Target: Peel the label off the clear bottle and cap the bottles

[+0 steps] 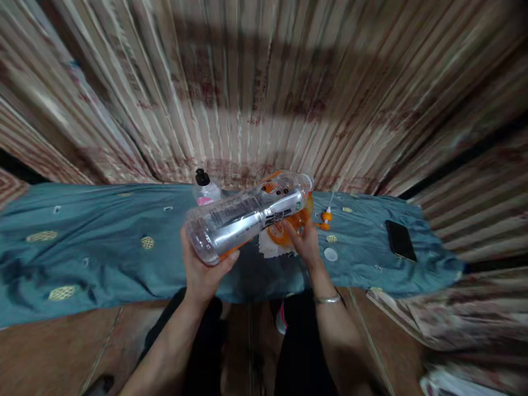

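Our left fingers (229, 260) cup the clear bottle (237, 223) at its base, probably to control its tilt. Our right fingers (291, 233) are at the orange bottle (280, 237); their grip we cannot tell. The pump (326, 216) lies nearby on the counter (160, 269), perhaps leaving a mouth free.

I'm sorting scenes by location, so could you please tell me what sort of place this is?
Possibly a storeroom: ridged beige material with red print, perhaps stacked packaging, rises behind a teal patterned cloth, with a brown tiled floor below.
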### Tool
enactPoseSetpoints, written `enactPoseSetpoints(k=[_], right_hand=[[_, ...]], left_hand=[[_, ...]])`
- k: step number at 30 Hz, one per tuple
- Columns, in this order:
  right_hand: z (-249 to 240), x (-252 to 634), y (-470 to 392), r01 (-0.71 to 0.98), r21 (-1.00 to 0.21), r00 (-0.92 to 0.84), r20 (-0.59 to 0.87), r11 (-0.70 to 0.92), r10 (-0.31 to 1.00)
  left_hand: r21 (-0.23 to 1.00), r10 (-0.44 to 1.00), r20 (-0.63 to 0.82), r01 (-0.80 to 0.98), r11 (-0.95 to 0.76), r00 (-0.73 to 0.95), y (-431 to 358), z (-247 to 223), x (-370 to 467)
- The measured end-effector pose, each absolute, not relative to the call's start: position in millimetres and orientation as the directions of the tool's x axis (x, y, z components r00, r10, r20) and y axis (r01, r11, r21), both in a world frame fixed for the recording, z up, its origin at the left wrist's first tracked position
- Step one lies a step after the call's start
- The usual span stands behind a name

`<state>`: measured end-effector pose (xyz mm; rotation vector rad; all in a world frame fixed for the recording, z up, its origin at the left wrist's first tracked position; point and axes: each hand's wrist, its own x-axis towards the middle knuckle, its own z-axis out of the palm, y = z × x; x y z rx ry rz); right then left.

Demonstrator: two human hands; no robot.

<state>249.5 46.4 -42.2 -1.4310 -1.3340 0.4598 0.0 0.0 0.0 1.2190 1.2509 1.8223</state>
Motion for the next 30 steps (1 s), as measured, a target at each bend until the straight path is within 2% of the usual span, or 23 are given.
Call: enactPoseSetpoints(k=[21,30], right_hand=[[-46.9,249.2,50.5,0.428,-0.877,0.301,0.366,0.218,0.881],[-51.8,251.6,51.5,0.444,-0.868,0.302,0.379,0.222,0.875]], left_hand=[[0.902,0.827,0.419,0.064,-0.428,-0.374,0.3,1.2,-0.2],[0.922,0.844,0.378,0.067,-0.382,-0.381,-0.5,4.3,0.6]])
